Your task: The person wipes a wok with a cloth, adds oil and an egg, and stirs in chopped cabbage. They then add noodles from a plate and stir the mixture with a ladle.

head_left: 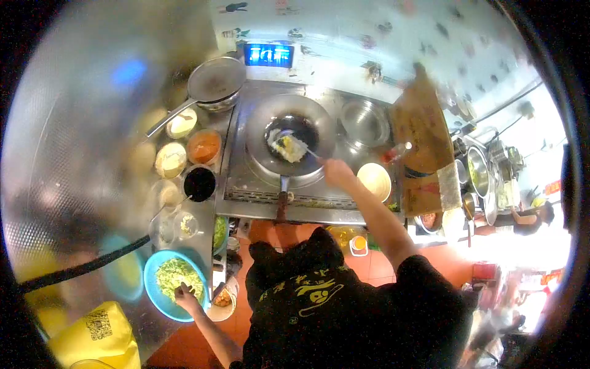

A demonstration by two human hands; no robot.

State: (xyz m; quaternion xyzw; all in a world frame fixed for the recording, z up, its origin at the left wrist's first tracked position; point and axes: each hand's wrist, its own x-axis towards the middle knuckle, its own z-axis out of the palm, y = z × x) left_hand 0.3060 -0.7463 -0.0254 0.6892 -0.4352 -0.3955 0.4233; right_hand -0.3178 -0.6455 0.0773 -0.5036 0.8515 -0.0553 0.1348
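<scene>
My right hand point(337, 174) is wrapped round the handle of a ladle point(313, 152) whose head lies in the wok point(257, 147). White rice point(292, 150) with yellow bits, looking like egg, sits in the wok, partly hiding the ladle's head. The wok rests on the stove, its handle point(283, 200) pointing toward me. Down at the left, my left hand point(186, 297) reaches into a blue basin point(149, 289) of shredded green vegetable point(178, 274). Its fingers are drawn together on the shreds; the fingertips are partly hidden.
Left of the stove stand a strainer point(216, 79) over a pot, a tub of orange-red sauce point(204, 147), a tub of dark liquid point(200, 183) and pale seasonings point(171, 160). A metal pan point(364, 123), a pale bowl point(373, 181) and a cardboard sheet point(424, 135) are on the right.
</scene>
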